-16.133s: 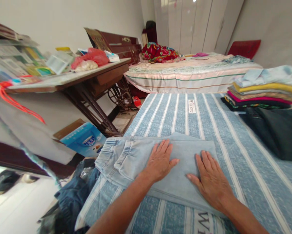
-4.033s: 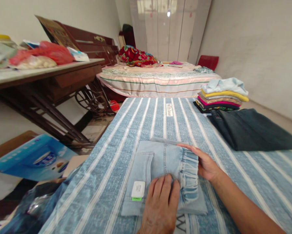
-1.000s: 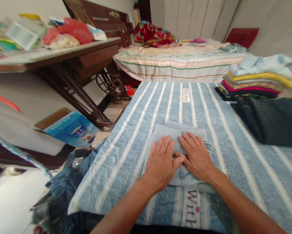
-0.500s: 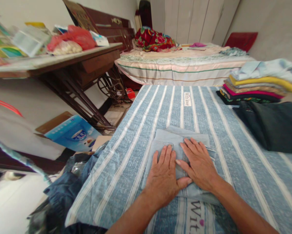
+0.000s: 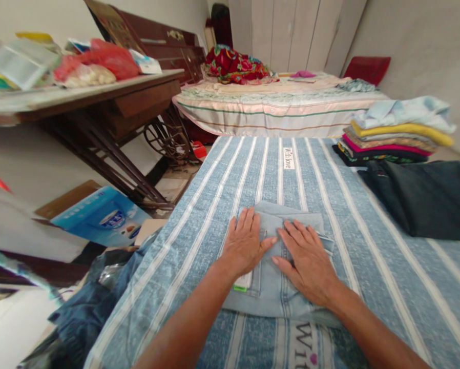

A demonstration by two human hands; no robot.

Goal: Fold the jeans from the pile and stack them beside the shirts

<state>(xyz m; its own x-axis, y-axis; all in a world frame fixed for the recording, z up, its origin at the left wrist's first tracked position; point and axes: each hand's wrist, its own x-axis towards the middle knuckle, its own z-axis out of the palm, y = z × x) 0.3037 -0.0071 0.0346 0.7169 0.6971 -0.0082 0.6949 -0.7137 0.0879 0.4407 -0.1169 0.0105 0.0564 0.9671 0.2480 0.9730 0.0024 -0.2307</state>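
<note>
A pair of light blue jeans (image 5: 270, 294), folded into a compact bundle, lies on the striped blue bedspread (image 5: 199, 246). Spread flat on its left part is my left hand (image 5: 243, 246), fingers stretched forward and thumb out to the side. My right hand (image 5: 305, 259) presses on the right part, also flat with its fingers apart. Between the two hands a seam runs along the denim. A back pocket and a white label with a green edge show below my left hand. Neither hand grips anything.
Dark folded trousers (image 5: 425, 200) lie at the right, with a stack of folded clothes (image 5: 393, 141) behind them. To the left stand a sewing machine table (image 5: 138, 97) and a blue box (image 5: 99, 218). Dark clothes (image 5: 87, 307) are heaped beside the bed's left edge.
My left hand has slid left and forward over the jeans, uncovering the pocket and label. My right hand stays at about the same place on the denim. The view has shifted slightly.
</note>
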